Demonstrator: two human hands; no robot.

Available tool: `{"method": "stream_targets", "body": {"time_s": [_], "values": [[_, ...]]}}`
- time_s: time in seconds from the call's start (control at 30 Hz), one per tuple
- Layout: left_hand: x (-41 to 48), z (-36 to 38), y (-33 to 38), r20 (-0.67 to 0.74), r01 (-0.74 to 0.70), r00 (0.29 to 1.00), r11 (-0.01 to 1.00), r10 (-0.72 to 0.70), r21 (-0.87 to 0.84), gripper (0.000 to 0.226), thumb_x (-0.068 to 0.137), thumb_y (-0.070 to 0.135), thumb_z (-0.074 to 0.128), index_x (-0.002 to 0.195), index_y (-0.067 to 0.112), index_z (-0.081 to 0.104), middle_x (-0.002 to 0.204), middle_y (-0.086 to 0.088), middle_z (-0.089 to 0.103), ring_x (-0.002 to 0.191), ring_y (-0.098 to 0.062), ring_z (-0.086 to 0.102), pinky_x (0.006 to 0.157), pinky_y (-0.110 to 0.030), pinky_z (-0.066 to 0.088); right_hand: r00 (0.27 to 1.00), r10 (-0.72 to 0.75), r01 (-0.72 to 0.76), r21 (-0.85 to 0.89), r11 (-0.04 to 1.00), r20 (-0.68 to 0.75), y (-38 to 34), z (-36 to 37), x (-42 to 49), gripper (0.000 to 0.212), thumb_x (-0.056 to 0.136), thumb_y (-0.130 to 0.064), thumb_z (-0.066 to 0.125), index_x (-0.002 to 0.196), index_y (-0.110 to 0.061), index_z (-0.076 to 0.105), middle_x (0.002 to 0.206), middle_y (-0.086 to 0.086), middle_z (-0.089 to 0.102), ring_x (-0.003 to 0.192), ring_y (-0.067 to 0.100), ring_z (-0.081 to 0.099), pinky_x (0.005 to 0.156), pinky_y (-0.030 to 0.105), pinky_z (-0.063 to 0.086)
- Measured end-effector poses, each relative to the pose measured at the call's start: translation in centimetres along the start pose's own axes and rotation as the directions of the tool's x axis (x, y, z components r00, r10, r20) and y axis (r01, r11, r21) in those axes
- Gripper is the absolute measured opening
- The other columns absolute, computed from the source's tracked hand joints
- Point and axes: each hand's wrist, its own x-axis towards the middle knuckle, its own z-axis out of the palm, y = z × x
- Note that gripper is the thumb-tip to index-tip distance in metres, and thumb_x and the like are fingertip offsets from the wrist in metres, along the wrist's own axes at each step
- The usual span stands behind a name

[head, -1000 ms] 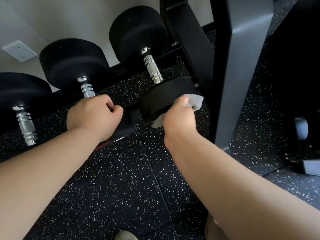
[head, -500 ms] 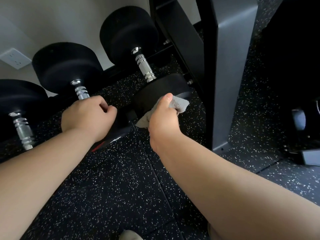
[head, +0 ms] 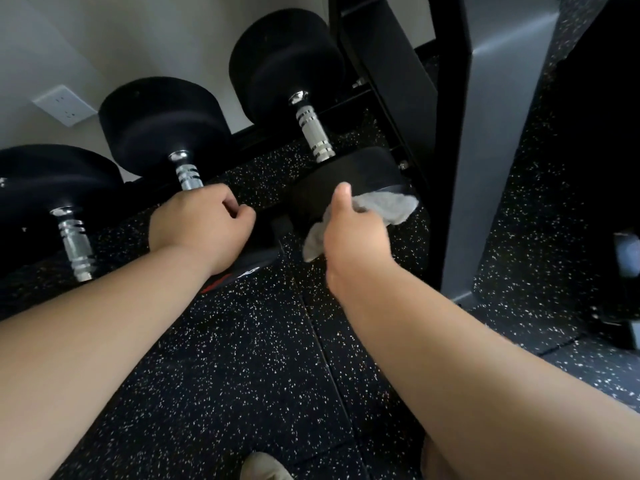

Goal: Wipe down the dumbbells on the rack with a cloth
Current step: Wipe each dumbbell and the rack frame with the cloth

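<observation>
The right hand grips a crumpled grey cloth against the matte head of a black dumbbell. The left hand, fingers curled, rests on the neighbouring dumbbell; I cannot tell if it grips.

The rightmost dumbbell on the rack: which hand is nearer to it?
Right. The right hand holds the grey cloth against the near head of the rightmost dumbbell; the left hand grips the near head of the middle dumbbell, to its left.
</observation>
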Motion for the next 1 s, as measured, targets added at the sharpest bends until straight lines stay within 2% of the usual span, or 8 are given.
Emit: {"method": "stream_targets", "body": {"time_s": [0.1, 0.17, 0.27, 0.37, 0.43, 0.6, 0.77, 1.0], "values": [[0.1, 0.1, -0.1, -0.009, -0.005, 1.0, 1.0, 0.005, 0.004, 0.029, 0.087, 0.062, 0.052, 0.085, 0.037, 0.065, 0.087, 0.01, 0.069, 0.085, -0.022, 0.063, 0.074, -0.036, 0.051, 0.998, 0.056, -0.057, -0.086, 0.995, -0.014, -1.1, -0.6, 1.9, 0.115, 0.065, -0.085, -0.012, 0.14, -0.019, 0.044, 0.113, 0.002, 0.057, 0.074, 0.01, 0.055, 0.095, 0.028, 0.055], [0.0, 0.2, -0.1, -0.012, -0.004, 1.0, 1.0, 0.004, -0.004, 0.028, 0.087, 0.061, 0.052, 0.085, 0.036, 0.065, 0.086, 0.01, 0.068, 0.083, -0.021, 0.063, 0.072, -0.035, 0.051, 0.984, 0.044, -0.049, -0.023, 0.999, -0.172, -0.9, -0.6, 2.8, 0.084, 0.101, -0.066, 0.024, 0.162, -0.009, 0.012, 0.141, 0.009, 0.051, 0.105, 0.024, 0.058, 0.109, 0.04, 0.046], [-0.1, 0.2, -0.1, -0.019, -0.003, 1.0, 1.0, 0.003, -0.015, 0.028, 0.088, 0.061, 0.053, 0.085, 0.037, 0.065, 0.084, 0.01, 0.067, 0.081, -0.021, 0.062, 0.071, -0.036, 0.052, 0.968, 0.156, -0.122, 0.177, 0.977, -0.195, -1.2, -0.9, 3.6, 0.098, 0.094, -0.078, 0.033, 0.164, -0.014, 0.008, 0.148, 0.012, 0.049, 0.12, 0.032, 0.058, 0.108, 0.046, 0.041], [-0.1, 0.2, -0.1, -0.028, -0.007, 1.0, 1.0, 0.006, -0.008, 0.027, 0.089, 0.059, 0.054, 0.083, 0.035, 0.065, 0.08, 0.007, 0.064, 0.078, -0.024, 0.06, 0.067, -0.034, 0.047, 0.929, 0.248, -0.114, 0.427, 0.897, -0.274, -1.6, -2.9, 5.4, 0.092, 0.081, -0.086, 0.03, 0.149, -0.024, 0.04, 0.117, 0.003, 0.062, 0.09, 0.034, 0.067, 0.091, 0.041, 0.051], [-0.1, 0.2, -0.1, -0.035, -0.006, 0.999, 1.0, 0.006, 0.0, 0.027, 0.089, 0.058, 0.054, 0.083, 0.035, 0.065, 0.079, 0.007, 0.063, 0.077, -0.024, 0.06, 0.067, -0.033, 0.044, 0.95, 0.177, -0.085, 0.333, 0.939, -0.256, -1.8, -4.1, 5.6, 0.064, 0.097, -0.068, 0.033, 0.138, -0.021, 0.05, 0.103, 0.003, 0.06, 0.081, 0.03, 0.06, 0.078, 0.035, 0.05], [-0.2, 0.2, 0.0, -0.031, -0.009, 0.999, 1.0, 0.01, 0.016, 0.027, 0.091, 0.058, 0.054, 0.085, 0.034, 0.065, 0.077, 0.008, 0.058, 0.076, -0.023, 0.057, 0.066, -0.033, 0.04, 0.921, -0.26, 0.204, -0.208, 0.957, -0.289, -0.5, -3.1, 3.2, 0.052, 0.109, -0.045, 0.028, 0.158, -0.029, 0.028, 0.165, 0.011, 0.018, 0.136, 0.031, 0.04, 0.101, 0.036, 0.038], [-0.1, 0.1, 0.0, -0.039, -0.021, 0.999, 1.0, 0.021, 0.015, 0.028, 0.09, 0.06, 0.055, 0.086, 0.034, 0.065, 0.077, 0.008, 0.057, 0.076, -0.023, 0.057, 0.064, -0.033, 0.039, 0.853, -0.517, 0.404, -0.541, 0.737, -0.067, 0.5, -2.4, 1.1, 0.068, 0.102, -0.062, 0.017, 0.165, -0.035, 0.008, 0.17, 0.01, -0.016, 0.156, 0.027, -0.021, 0.122, 0.04, -0.004], [-0.2, 0.0, 0.1, -0.047, -0.015, 0.999, 1.0, 0.016, 0.023, 0.029, 0.09, 0.059, 0.054, 0.087, 0.034, 0.066, 0.079, 0.007, 0.059, 0.077, -0.023, 0.058, 0.064, -0.032, 0.04, 0.569, -0.746, 0.613, -0.783, 0.104, 0.346, -0.1, -3.3, 2.2, 0.057, 0.108, -0.041, 0.039, 0.162, -0.027, 0.028, 0.172, 0.003, 0.014, 0.159, 0.032, 0.001, 0.128, 0.053, 0.012]]}}
